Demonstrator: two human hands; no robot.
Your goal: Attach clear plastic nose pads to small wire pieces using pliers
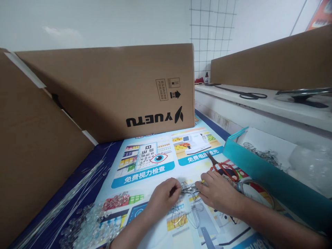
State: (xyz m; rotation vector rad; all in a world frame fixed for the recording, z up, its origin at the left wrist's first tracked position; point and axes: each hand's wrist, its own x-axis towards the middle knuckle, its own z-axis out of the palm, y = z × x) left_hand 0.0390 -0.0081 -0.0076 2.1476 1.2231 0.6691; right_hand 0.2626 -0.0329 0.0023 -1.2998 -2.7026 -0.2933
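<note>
My left hand (164, 196) and my right hand (216, 191) meet near the middle of a printed poster (155, 162) that covers the table. Between their fingertips they pinch a small metal tool or clip with thin wire (188, 189) running through it. Loops of the same thin wire (183, 212) trail down onto the poster below the hands. Red-handled scissors (225, 168) lie just beyond my right hand, touching nothing I hold.
A heap of clear beads (89, 224) and a bundle of long thin wires (67, 197) lie at the left. Large cardboard boxes (116, 90) stand behind and left. A teal-rimmed box (261, 169) with chains sits right, below a white shelf (259, 100).
</note>
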